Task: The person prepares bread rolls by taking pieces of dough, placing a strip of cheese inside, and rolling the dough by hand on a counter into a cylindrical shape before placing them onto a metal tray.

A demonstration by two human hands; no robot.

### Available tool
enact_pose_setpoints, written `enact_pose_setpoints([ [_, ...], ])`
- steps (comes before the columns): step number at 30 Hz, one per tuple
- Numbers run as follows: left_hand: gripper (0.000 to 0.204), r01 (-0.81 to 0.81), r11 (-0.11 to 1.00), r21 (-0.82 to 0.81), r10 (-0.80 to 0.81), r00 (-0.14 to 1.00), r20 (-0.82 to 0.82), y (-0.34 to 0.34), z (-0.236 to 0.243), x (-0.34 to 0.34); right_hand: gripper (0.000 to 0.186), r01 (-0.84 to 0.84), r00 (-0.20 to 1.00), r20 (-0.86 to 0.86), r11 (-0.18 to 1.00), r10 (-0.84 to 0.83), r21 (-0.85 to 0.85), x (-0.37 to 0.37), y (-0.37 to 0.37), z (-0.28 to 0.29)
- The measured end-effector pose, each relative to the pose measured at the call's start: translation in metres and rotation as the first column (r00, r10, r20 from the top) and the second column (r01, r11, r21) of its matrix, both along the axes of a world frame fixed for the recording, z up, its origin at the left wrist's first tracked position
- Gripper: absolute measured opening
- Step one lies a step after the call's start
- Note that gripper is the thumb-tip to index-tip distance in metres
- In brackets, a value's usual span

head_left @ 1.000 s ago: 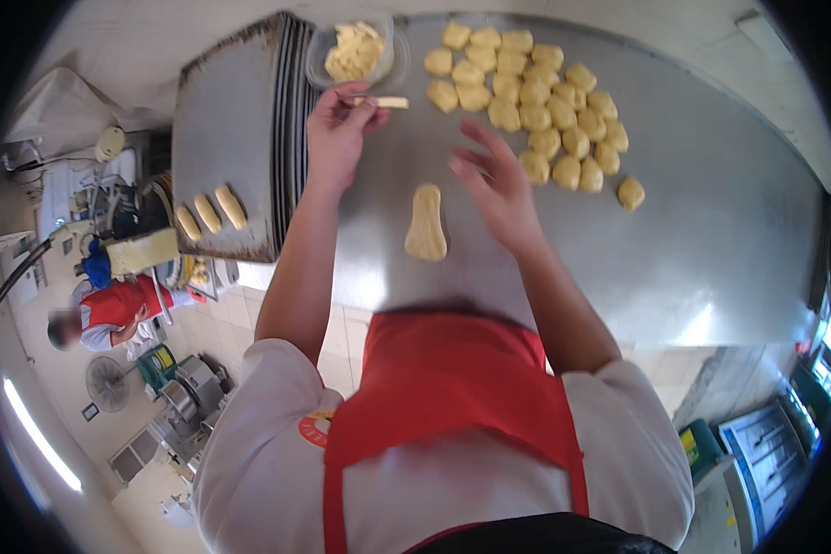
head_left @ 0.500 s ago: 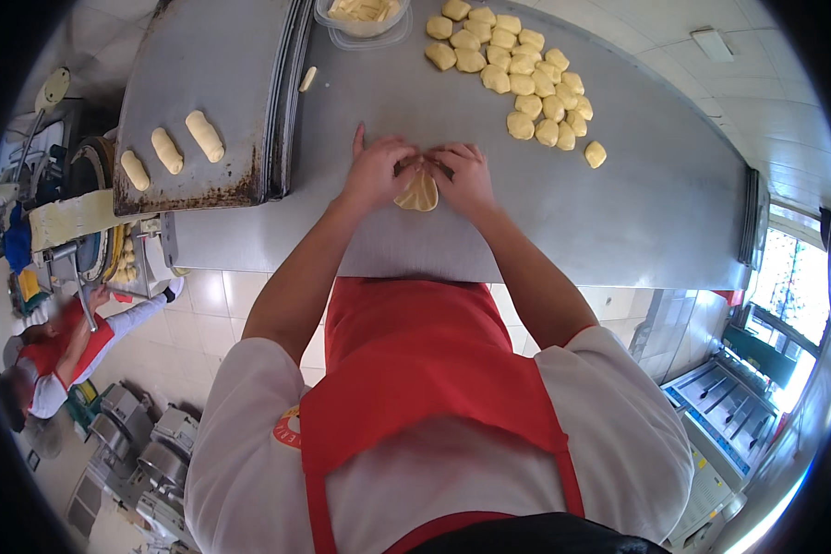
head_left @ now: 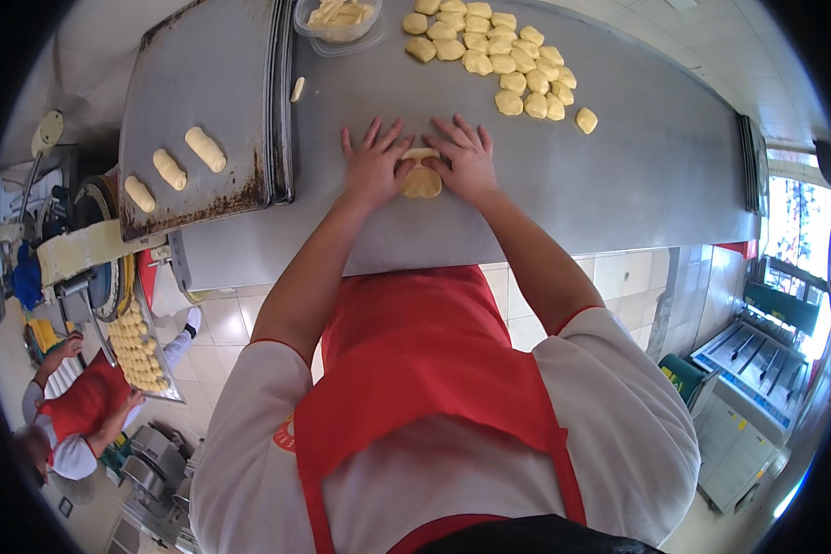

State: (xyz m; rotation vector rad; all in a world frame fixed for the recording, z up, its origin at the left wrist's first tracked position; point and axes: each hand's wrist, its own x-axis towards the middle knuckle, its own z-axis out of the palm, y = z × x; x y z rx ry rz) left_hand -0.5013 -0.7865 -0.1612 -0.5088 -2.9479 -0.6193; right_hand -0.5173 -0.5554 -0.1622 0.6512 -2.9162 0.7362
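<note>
A flattened piece of yellow dough [head_left: 422, 183] lies on the metal table between my hands, with a thicker roll along its far edge. My left hand [head_left: 375, 170] rests at its left side, fingers spread and thumb pressing on the dough. From the right, my right hand [head_left: 468, 169] mirrors it, fingers stretched out and thumb on the dough. Neither hand grips anything. Up and to the left of my left hand lies a small pale stick [head_left: 297, 90]. Beyond my hands to the right, many yellow dough pieces [head_left: 501, 64] sit grouped, with a single dough piece [head_left: 586, 120] apart.
A stack of dark baking trays [head_left: 240, 55] stands at the left, the top one bearing three dough rolls [head_left: 169, 170]. A clear plastic tub [head_left: 349, 33] of pale sticks is at the back. Lower left, a co-worker [head_left: 88, 397] in a red apron is beside a tray of dough pieces [head_left: 137, 346].
My hands were pinched together over the dough's far edge; now their fingers are spread and the thumbs press on it. The far edge is now rolled over. More of the co-worker's dough tray shows.
</note>
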Motion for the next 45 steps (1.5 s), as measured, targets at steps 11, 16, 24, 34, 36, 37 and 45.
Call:
enact_pose_setpoints([
  [11,0.06,0.158,0.98,-0.121,-0.145,0.983,0.115,0.003,0.003,0.0,0.044,-0.055,0.989,0.136,0.998,0.05,0.035,0.016,0.009,0.01],
  [16,0.062,0.177,0.983,-0.052,-0.173,0.982,0.074,0.004,0.01,-0.002,0.043,-0.015,0.998,0.057,1.0,0.016,-0.02,0.013,0.009,0.011],
  [24,0.055,0.26,0.954,-0.148,-0.232,0.955,0.185,0.005,0.026,0.004,0.047,-0.084,0.985,0.153,0.996,0.084,-0.005,0.022,0.015,0.016],
  [34,0.053,0.276,0.956,-0.1,-0.256,0.951,0.171,0.008,0.029,0.008,0.051,-0.092,0.99,0.107,0.995,0.087,0.044,0.028,0.02,0.011],
  [36,0.053,0.159,0.986,-0.054,-0.156,0.986,0.061,-0.005,0.008,0.016,0.047,-0.093,0.995,0.02,0.995,0.093,0.024,0.03,0.012,0.005],
  [37,0.053,0.119,0.993,-0.023,-0.119,0.993,0.006,-0.005,0.004,0.014,0.045,-0.077,0.997,-0.023,0.997,0.077,0.018,0.03,0.012,0.005],
  [45,0.055,0.234,0.965,-0.116,-0.226,0.971,0.084,-0.004,0.009,0.015,0.059,-0.103,0.994,0.036,0.988,0.099,0.111,0.032,0.013,0.0],
])
